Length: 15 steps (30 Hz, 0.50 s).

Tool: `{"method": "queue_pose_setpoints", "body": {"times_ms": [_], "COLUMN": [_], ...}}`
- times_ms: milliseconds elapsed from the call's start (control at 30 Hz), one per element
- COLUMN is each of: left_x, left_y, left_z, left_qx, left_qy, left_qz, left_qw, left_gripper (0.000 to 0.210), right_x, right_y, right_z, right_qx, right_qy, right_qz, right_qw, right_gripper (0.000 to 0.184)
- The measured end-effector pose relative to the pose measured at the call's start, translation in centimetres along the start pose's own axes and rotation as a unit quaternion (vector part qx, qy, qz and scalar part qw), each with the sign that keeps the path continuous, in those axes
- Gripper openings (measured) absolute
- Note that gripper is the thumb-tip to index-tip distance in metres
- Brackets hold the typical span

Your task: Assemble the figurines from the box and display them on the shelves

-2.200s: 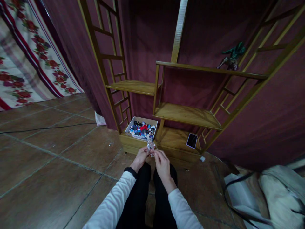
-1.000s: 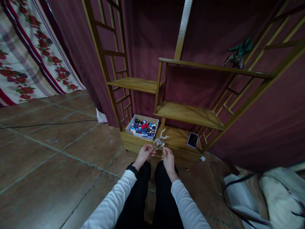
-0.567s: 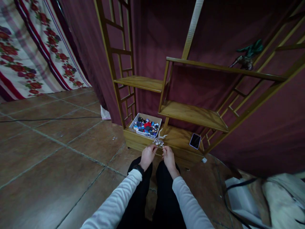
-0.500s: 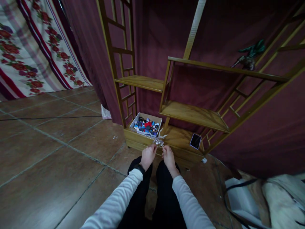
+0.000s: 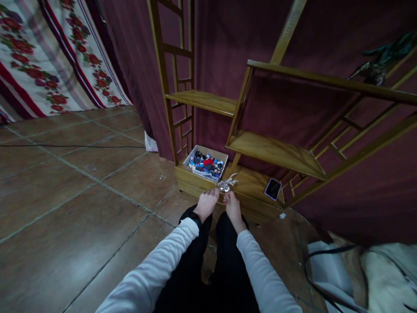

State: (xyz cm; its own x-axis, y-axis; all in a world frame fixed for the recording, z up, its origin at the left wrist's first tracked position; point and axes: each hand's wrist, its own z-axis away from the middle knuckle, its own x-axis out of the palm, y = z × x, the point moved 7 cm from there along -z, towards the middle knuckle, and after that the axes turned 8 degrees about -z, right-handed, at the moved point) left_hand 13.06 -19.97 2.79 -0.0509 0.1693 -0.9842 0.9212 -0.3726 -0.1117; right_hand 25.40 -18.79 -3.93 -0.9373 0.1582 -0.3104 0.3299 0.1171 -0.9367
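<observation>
A small shiny silvery figurine point(image 5: 224, 186) with a pale, antler-like branching part is held in front of the low shelf. My left hand point(image 5: 208, 203) has its fingers closed on the figurine's left side, and a dark band circles that wrist. On the lower right side, the fingers of my right hand point(image 5: 232, 206) pinch the figurine too. Its lower edge is partly covered by my fingertips. Just beyond it, a shallow cardboard box point(image 5: 190, 157) full of small colourful figures point(image 5: 207, 163) stands on the wooden base.
The wooden shelf unit point(image 5: 276, 150) rises in front of me against a dark red curtain. A phone-like device point(image 5: 273, 189) lies on its base at right. A dark green statuette point(image 5: 378, 65) stands on the upper shelf. A pale bag point(image 5: 387, 274) is at lower right; a cable point(image 5: 71, 146) crosses the floor.
The view has turned, so the shelf unit and box sit farther right and higher. Both hands still hold the figurine, whose branching part now leans more to the right.
</observation>
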Motion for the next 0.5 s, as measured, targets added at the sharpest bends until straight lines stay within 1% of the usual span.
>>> {"method": "queue_pose_setpoints", "body": {"times_ms": [167, 300, 500], "left_x": [0.27, 0.36, 0.34], "left_y": [0.03, -0.03, 0.04], "left_z": [0.23, 0.29, 0.22], "left_qx": [0.019, 0.020, 0.022], "left_qy": [0.018, 0.014, 0.001], "left_qz": [-0.010, 0.003, 0.030], "left_qw": [1.000, 1.000, 0.999], "left_gripper": [0.021, 0.020, 0.022], "right_x": [0.33, 0.44, 0.39], "right_y": [0.53, 0.49, 0.24], "right_z": [-0.22, -0.17, -0.17], "right_qx": [0.015, 0.012, 0.013], "right_qy": [-0.004, -0.004, 0.002], "right_qz": [0.022, 0.039, 0.028], "right_qw": [1.000, 0.999, 1.000], "right_gripper": [0.016, 0.018, 0.020]}}
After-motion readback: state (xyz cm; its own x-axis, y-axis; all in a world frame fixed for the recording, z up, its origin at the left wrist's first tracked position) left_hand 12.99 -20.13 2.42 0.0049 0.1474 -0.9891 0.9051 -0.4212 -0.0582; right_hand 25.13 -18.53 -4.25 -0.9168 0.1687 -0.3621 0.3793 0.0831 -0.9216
